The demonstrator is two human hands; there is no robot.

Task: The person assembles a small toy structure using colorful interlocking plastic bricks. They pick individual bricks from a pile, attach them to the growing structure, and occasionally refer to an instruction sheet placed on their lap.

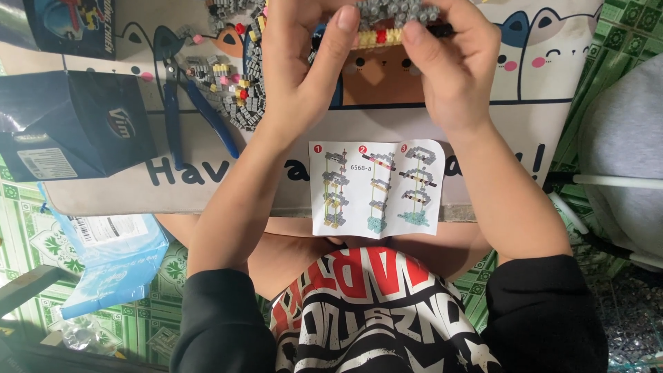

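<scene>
Both hands, left (304,62) and right (449,62), are closed on a part-built grey block model (394,17) held between them above the bench (476,124), with the 3-step sheet (376,188) below and loose bricks (238,83) left.

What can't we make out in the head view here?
- Brick assembly: its top is cut off by the frame edge, its sides covered by the left hand and right hand.
- Instruction sheet: step drawings too small to follow.
- Loose brick pile: pieces too small to sort; partly behind the left hand.
- Blue pliers: jaw tips buried in the pile.
</scene>
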